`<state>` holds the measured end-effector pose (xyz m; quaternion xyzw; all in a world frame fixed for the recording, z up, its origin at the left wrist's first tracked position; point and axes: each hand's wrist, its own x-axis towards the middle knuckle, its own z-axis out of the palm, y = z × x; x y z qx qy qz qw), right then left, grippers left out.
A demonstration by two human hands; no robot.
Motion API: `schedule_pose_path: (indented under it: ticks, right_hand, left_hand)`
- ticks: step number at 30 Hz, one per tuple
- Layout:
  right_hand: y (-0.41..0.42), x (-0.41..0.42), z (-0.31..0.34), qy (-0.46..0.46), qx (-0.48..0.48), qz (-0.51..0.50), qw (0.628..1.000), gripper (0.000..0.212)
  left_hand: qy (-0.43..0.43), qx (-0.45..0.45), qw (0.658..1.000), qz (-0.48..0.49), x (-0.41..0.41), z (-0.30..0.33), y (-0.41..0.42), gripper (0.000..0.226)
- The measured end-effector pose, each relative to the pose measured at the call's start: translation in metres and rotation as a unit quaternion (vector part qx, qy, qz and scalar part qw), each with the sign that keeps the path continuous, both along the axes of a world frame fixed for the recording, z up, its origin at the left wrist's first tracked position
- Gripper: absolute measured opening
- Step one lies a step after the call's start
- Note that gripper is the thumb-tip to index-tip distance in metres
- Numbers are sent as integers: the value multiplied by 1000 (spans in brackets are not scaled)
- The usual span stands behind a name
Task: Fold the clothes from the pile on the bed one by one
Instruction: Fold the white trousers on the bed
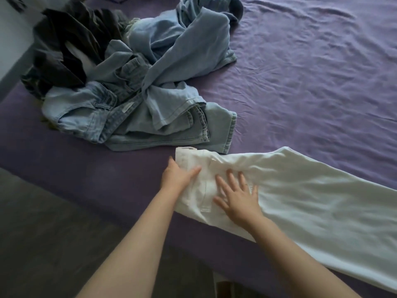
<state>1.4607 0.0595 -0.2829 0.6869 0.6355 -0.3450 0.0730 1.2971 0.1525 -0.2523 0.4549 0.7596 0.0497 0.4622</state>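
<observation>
White trousers [300, 190] lie flat along the near edge of the bed [311, 72], waist beside the pile [129, 82]. The left hand [178, 177] grips the waistband; the right hand [238, 198] presses flat, fingers spread. Soft, limp cloth: best held at waistband and hems.

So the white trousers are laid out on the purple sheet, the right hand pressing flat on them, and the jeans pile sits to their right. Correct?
Not quite. The head view shows the pile of blue denim jeans to the left of the white trousers, farther up the purple bed sheet. The rest holds: the right hand presses flat on them.
</observation>
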Motion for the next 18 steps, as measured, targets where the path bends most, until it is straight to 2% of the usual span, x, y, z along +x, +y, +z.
schedule_pose_path:
  ticks: [3,4,6,8,10,12,15,18]
  right_hand:
    - [5,9,20,151,49,-89,983,64]
    - [4,11,32,226,82,-130,962,66]
    - [0,14,60,362,107,-221,899,69]
    - [-8,21,87,435,114,-283,847,72]
    - [-19,35,105,446,139,-317,825,73]
    - [-31,60,117,416,167,-342,826,81]
    - [-50,104,134,332,197,-347,855,93]
    - [-71,143,132,202,225,-294,906,98]
  left_hand:
    - [-208,-43,976,41,-1,31,-4,67]
    - [-274,-62,959,36,3,41,-8,65]
    - [-368,-99,925,14,19,59,-18,76]
    - [-398,-106,911,4,45,73,-28,81]
    - [-371,-76,925,-31,73,89,-40,72]
    - [-360,-38,929,-82,106,108,-54,62]
    - [-403,-56,905,-125,156,134,-80,53]
    - [-431,-75,884,-163,202,134,-103,61]
